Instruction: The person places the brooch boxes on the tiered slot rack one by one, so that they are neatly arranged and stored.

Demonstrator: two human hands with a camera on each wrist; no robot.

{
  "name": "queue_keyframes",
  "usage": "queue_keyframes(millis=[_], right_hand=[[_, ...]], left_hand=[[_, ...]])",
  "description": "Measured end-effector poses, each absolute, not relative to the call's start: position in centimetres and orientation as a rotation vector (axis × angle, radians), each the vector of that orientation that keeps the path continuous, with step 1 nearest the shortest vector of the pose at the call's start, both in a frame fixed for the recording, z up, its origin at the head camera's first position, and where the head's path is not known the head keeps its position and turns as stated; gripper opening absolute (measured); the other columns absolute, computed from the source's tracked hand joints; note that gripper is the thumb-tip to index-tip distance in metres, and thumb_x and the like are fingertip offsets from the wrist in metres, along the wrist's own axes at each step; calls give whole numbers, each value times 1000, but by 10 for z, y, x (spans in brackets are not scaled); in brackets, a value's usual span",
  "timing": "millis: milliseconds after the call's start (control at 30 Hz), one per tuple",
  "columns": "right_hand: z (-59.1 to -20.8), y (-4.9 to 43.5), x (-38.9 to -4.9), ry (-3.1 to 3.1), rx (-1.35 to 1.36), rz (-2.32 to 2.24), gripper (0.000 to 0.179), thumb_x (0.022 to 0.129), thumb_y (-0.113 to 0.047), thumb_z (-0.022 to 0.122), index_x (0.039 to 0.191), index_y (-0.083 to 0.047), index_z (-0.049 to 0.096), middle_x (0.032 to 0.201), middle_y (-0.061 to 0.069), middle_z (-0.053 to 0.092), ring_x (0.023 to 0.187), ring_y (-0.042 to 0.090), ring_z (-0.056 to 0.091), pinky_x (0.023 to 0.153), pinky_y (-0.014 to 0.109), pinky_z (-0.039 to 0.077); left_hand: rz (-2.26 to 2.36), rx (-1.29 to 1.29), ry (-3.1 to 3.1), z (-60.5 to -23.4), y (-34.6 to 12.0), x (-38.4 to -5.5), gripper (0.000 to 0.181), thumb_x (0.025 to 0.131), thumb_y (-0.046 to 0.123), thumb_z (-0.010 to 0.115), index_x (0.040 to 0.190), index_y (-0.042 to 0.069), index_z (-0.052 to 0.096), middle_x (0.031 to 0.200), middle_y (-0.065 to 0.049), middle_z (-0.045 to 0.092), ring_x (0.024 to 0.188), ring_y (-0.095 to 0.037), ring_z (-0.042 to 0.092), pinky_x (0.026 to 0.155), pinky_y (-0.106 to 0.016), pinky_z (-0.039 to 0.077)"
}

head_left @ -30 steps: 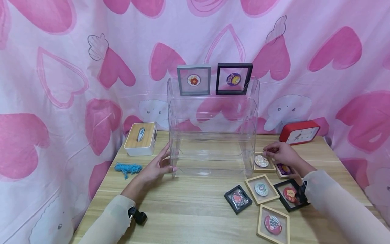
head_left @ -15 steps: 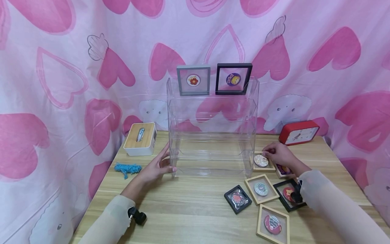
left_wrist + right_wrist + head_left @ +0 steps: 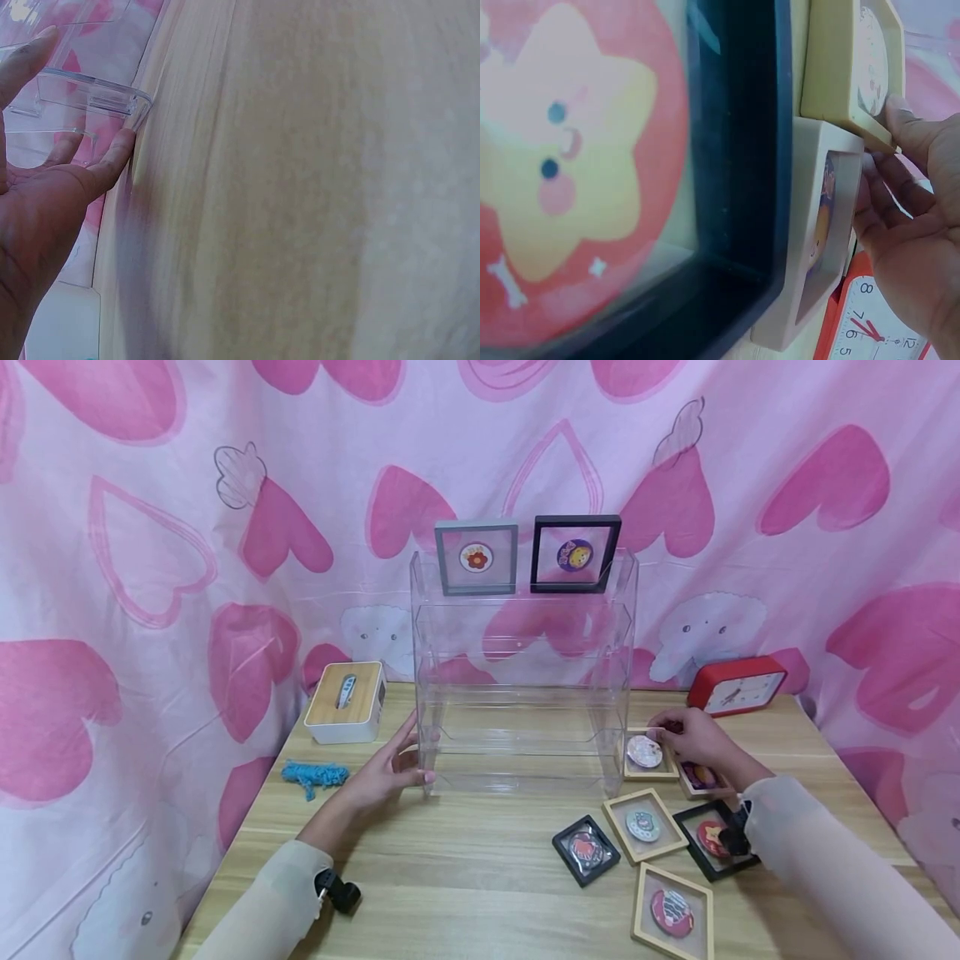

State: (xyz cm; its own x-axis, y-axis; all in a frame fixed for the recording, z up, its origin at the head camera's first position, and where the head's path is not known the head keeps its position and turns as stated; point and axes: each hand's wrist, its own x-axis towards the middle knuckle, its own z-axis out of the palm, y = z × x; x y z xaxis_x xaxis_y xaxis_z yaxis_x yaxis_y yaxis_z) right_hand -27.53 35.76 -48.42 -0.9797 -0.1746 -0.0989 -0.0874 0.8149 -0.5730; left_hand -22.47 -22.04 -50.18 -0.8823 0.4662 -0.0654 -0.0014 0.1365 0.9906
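Note:
My left hand (image 3: 382, 774) rests against the left side of a clear acrylic tiered rack (image 3: 517, 758). In the left wrist view its fairly straight fingers (image 3: 112, 159) touch the rack's lower corner. Right of the rack, my right hand (image 3: 699, 742) pinches the far right corner of a light wooden frame (image 3: 838, 64) that holds a whitish round badge (image 3: 644, 752). The thumb lies on the frame's front and fingertips behind it. Below that hand is a smaller pale frame (image 3: 844, 146) with a purple badge. On the rack's top tier stand a grey frame (image 3: 477, 588) and a black frame (image 3: 567, 587).
Several frames lie at front right: a small black one (image 3: 586, 851), wooden ones (image 3: 609, 814) (image 3: 640, 902) and a larger black one (image 3: 693, 852). A red clock (image 3: 738, 683) stands behind the right hand. A tissue box (image 3: 345, 702) and blue yarn bundle (image 3: 315, 775) sit left.
The far edge of the wooden frame with the whitish badge has risen slightly in my right hand. My left hand and the rack have stayed in place.

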Motion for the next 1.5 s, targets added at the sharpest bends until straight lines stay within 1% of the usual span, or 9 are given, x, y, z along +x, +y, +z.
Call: queue_keyframes(millis=[233, 600, 733, 900, 1033, 1100, 1167, 1300, 1500], right_hand=[[-477, 361, -271, 2896, -189, -902, 26, 110, -28, 72, 126, -8, 78, 119, 18, 75, 100, 31, 65, 83, 32, 56], [-442, 369, -264, 3020, -221, -918, 25, 110, -24, 72, 125, -5, 74, 117, 21, 73, 101, 34, 63, 79, 27, 54], [-425, 374, -262, 3075, -222, -932, 26, 108, -27, 74, 124, -6, 75, 117, 22, 73, 102, 33, 65, 75, 19, 52], [-404, 378, -257, 3125, -232, -1041, 26, 108, -24, 75, 124, -3, 75, 117, 26, 75, 91, 11, 67, 67, 17, 60], [-384, 382, -254, 3195, -251, -1072, 23, 107, -19, 75, 123, -2, 76, 115, 26, 78, 84, -11, 58, 67, 10, 55], [-375, 383, -254, 3233, -257, -1097, 21, 105, -16, 77, 121, -2, 78, 110, 18, 80, 83, -13, 57, 69, 6, 51], [-365, 384, -252, 3242, -266, -1150, 21, 105, -14, 78, 121, -2, 78, 103, -1, 80, 82, -12, 57, 71, 4, 49], [-345, 384, -251, 3230, -300, -1327, 23, 103, -9, 79, 122, 3, 76, 94, -32, 68, 82, -10, 60, 71, 4, 51], [-314, 370, -245, 3179, -299, -1499, 24, 103, -13, 80, 125, -3, 75, 96, -31, 69, 84, -8, 64, 73, 3, 53]], left_hand=[[1804, 382, 2050, -501, -219, -225, 114, 101, 11, 81, 170, 64, 8, 179, -15, 31, 167, -49, 28, 137, -68, 22], [1796, 388, 2055, -501, -220, -225, 114, 102, 10, 80, 170, 65, 7, 181, -16, 27, 167, -50, 27, 136, -69, 22], [1797, 383, 2052, -501, -221, -225, 113, 102, 10, 80, 170, 65, 7, 182, -15, 25, 168, -50, 27, 136, -69, 23], [1811, 396, 2027, -502, -221, -224, 113, 103, 9, 78, 171, 63, 7, 181, -13, 28, 168, -48, 28, 136, -68, 25], [1811, 391, 2027, -503, -221, -224, 112, 102, 11, 79, 171, 63, 7, 182, -13, 27, 168, -48, 27, 136, -68, 23], [1806, 377, 2036, -502, -221, -224, 113, 102, 12, 80, 170, 64, 7, 182, -13, 26, 168, -48, 27, 137, -68, 22], [1802, 374, 2043, -502, -221, -224, 113, 102, 12, 80, 170, 64, 6, 182, -14, 25, 168, -49, 26, 137, -68, 20], [1799, 392, 2051, -502, -221, -224, 114, 102, 11, 79, 171, 62, 4, 182, -16, 24, 168, -50, 26, 136, -68, 21], [1802, 422, 2043, -504, -222, -225, 116, 102, 8, 78, 172, 60, 2, 182, -17, 24, 168, -51, 26, 136, -68, 22]])
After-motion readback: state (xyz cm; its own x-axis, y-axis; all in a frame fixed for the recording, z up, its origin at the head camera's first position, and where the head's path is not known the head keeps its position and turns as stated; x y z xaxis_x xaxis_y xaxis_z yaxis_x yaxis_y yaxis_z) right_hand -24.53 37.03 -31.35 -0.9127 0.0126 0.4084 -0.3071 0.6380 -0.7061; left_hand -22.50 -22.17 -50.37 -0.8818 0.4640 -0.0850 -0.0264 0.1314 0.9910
